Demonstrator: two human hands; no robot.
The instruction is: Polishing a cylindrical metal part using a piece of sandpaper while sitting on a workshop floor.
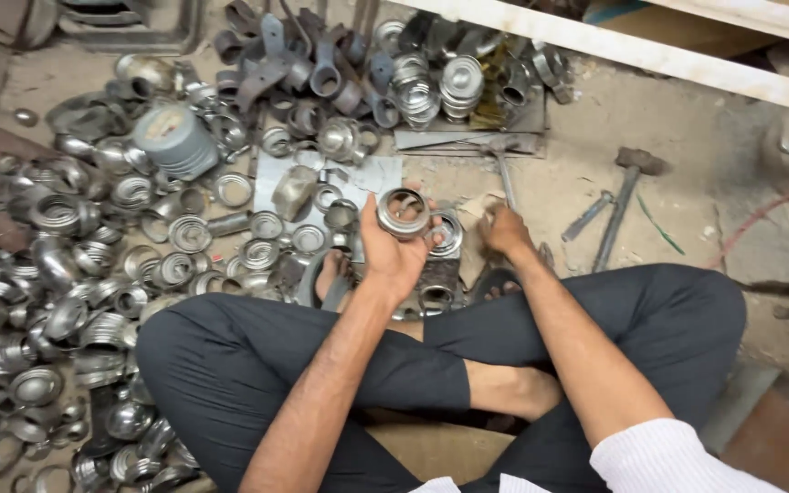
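Observation:
I sit cross-legged on the floor in dark trousers. My left hand (393,248) is raised in front of my knees and holds a round stamped metal ring (403,213) between the fingertips, its open side facing up. Just behind it another ring (450,234) rests on a dark metal block (437,276). My right hand (507,229) is to the right of that block, fingers curled down against a crumpled rag or paper on the floor; what it grips is hidden.
Heaps of shiny metal rings and cups (66,301) cover the floor to my left and ahead. A hammer (621,201) and a smaller tool (586,215) lie to the right. A white wooden beam (650,55) crosses the top right. Stacked rings (460,87) sit ahead.

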